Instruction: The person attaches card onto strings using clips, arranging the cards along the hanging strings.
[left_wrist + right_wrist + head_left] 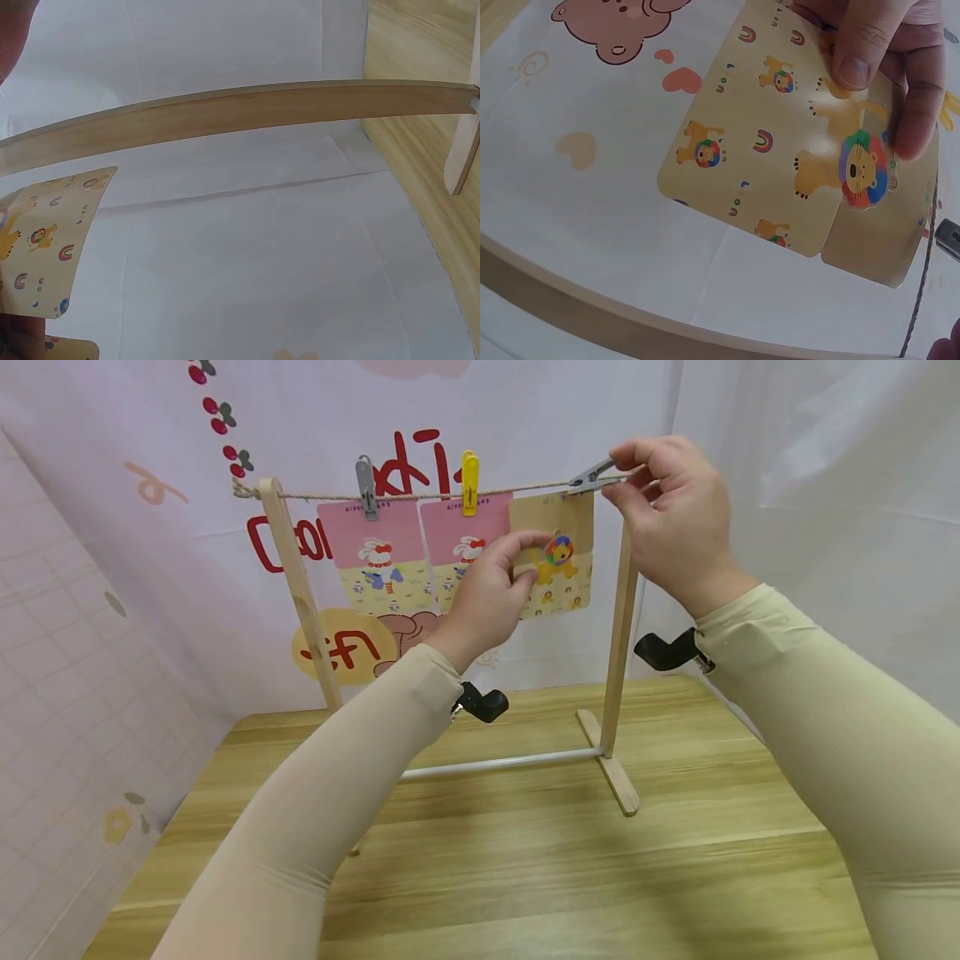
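My left hand (491, 589) holds a beige card with a lion picture (572, 583) by its left side, just below the rope (315, 496). The right wrist view shows the thumb across the front of that card (742, 150). My right hand (678, 514) pinches the handles of a grey clothespin (588, 483) between thumb and fingers. The clothespin lies sideways along the rope, its tip at the card's upper right corner; whether it bites on the card I cannot tell. Two pink rabbit cards (381, 556) hang to the left, under another grey clothespin (366, 487) and a yellow clothespin (469, 483).
The rope runs between two wooden posts (619, 643) standing on a wood-grain table (517, 860). A white rod (502, 764) joins the posts low down. Behind hangs a printed white cloth (817, 568). Black wrist mounts (486, 703) stick out from both sleeves.
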### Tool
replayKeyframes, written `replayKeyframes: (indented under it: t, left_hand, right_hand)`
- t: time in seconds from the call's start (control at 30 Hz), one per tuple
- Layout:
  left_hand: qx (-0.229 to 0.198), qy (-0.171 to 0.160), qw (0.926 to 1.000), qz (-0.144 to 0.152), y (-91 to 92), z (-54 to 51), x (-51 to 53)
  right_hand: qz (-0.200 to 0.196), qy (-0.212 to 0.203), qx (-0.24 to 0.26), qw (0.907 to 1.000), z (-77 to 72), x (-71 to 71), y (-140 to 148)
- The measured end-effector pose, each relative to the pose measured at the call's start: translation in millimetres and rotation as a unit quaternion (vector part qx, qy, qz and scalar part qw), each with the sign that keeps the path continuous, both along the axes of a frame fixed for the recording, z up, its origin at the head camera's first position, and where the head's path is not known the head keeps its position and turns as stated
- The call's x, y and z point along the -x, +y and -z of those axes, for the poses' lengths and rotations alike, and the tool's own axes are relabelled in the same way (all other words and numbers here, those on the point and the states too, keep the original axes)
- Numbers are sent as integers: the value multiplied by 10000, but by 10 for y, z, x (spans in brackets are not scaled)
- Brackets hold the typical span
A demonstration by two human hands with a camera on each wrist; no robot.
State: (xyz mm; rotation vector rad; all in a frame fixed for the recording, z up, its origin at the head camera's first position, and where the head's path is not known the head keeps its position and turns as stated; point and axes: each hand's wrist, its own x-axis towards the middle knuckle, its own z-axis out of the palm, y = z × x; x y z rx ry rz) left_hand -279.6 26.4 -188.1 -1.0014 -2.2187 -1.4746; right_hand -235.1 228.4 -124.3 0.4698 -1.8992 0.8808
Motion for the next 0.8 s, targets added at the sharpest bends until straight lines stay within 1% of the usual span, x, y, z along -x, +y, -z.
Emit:
replayKeyframes:
  t: [0.13,0.3,0.63,0.8]
  left_hand:
    - [6,59,9999,-91,24,-16,27]
    - [-36,12,9999,-126,46,-23,57]
    - [-101,-30,9998,-194,66,-33,73]
    - [-112,-45,9997,-233,77,-32,96]
  right_hand:
    - [52,-98,-75,9999,-35,13,-19]
    - [29,-198,-59,9998,-61,33,-39]
    - [60,-311,-73,9995,-86,70,-46]
    - [185,-320,-255,9990,-108,103,-54]
